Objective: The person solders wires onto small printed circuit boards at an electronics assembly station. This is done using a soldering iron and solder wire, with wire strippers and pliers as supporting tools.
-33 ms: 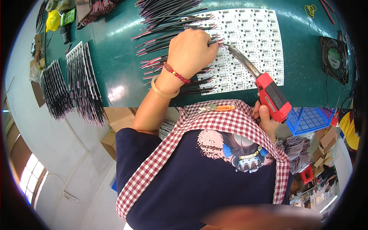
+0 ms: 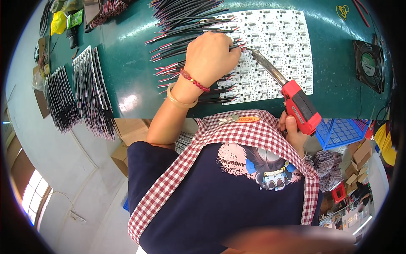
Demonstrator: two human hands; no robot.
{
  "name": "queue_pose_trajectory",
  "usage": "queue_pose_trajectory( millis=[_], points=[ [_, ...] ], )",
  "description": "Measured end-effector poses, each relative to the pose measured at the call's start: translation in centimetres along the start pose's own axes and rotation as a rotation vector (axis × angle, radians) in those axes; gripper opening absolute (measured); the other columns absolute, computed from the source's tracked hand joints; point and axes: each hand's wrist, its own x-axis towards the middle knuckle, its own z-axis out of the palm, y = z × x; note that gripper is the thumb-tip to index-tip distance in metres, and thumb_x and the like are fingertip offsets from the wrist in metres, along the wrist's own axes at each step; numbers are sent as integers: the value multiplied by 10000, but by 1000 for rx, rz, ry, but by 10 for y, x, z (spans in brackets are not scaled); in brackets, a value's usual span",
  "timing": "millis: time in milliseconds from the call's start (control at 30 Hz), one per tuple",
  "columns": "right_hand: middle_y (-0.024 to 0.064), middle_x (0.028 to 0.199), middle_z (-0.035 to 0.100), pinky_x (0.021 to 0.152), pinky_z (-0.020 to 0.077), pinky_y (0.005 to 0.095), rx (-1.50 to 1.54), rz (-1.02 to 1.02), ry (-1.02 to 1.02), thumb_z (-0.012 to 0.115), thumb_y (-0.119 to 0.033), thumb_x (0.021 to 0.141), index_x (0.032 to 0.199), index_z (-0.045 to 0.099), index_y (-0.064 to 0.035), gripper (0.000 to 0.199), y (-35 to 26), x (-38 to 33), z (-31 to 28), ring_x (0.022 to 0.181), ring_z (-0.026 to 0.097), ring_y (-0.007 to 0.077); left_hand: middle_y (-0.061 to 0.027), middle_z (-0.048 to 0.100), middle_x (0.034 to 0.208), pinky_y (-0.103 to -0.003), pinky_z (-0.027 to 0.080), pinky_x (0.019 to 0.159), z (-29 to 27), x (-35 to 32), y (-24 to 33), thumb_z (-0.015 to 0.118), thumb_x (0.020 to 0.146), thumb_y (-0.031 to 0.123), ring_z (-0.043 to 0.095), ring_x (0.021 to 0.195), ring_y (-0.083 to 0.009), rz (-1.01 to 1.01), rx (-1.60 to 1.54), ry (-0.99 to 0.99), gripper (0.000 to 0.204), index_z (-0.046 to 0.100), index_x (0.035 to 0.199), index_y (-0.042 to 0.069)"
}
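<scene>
A white panel of small circuit boards (image 2: 284,55) lies on the green table, with black cables (image 2: 182,23) in rows along its left side. Their stripped ends show red and white wires. My left hand (image 2: 213,53) is closed, its thumb and forefinger pinching a black cable (image 2: 237,46) whose wire ends rest over the panel. In my right hand (image 2: 292,129), partly hidden behind its handle, is a red and black soldering gun (image 2: 300,106). Its metal tip (image 2: 250,51) reaches up and left, close beside the pinched wire ends; whether they touch is too small to tell.
Two stacks of wired boards (image 2: 91,84) hang over the table's left front edge. A black fan (image 2: 369,65) stands at the right, near a coil of yellow wire (image 2: 342,12). Below the table's right edge is a blue crate (image 2: 340,133). Cardboard boxes (image 2: 131,129) sit below the left side.
</scene>
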Motion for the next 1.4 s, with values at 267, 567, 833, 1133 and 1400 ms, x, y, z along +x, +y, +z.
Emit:
queue_pose_trajectory(
  millis=[267, 567, 833, 1133, 1400],
  points=[
    [17, 806, 618, 614, 451, 274, -44, 25, 20, 692, -168, 853, 940, 631, -15, 186, 9, 1, -4, 697, 554, 101, -198, 599, 607, -432, 496, 601, 0, 2, -1, 621, 773, 301, 604, 615, -384, -4, 4, -5, 311, 695, 727, 2],
    [36, 706, 552, 547, 408, 264, -7, -18, 5, 631, -253, 901, 1063, 559, 23, 328, 1, -1, 2, 596, 496, 107, -200, 607, 618, -431, 506, 611, 1, 2, -1, 619, 769, 292, 612, 628, -381, 6, 13, -6, 303, 699, 730, 3],
    [20, 615, 510, 502, 367, 254, 83, -7, 23, 598, -296, 917, 800, 564, -9, 312, -8, -1, 5, 546, 478, 96, -197, 598, 605, -432, 499, 602, 1, 0, -2, 618, 774, 284, 606, 611, -379, 15, 21, -3, 300, 687, 713, -1],
    [54, 672, 513, 510, 384, 260, 59, -36, -13, 603, -299, 922, 1249, 482, 60, 500, -2, -4, 1, 536, 447, 109, -184, 638, 670, -444, 508, 608, -3, -10, -4, 633, 780, 223, 632, 665, -372, 20, -115, 39, 218, 665, 863, 23],
    [52, 676, 519, 494, 378, 247, 17, -11, -38, 596, -295, 924, 1169, 518, 57, 436, 0, 4, 4, 529, 452, 98, -165, 634, 658, -441, 493, 571, 4, -15, -2, 636, 783, 202, 628, 635, -358, 32, -133, 136, 165, 648, 811, 40]
  ],
)
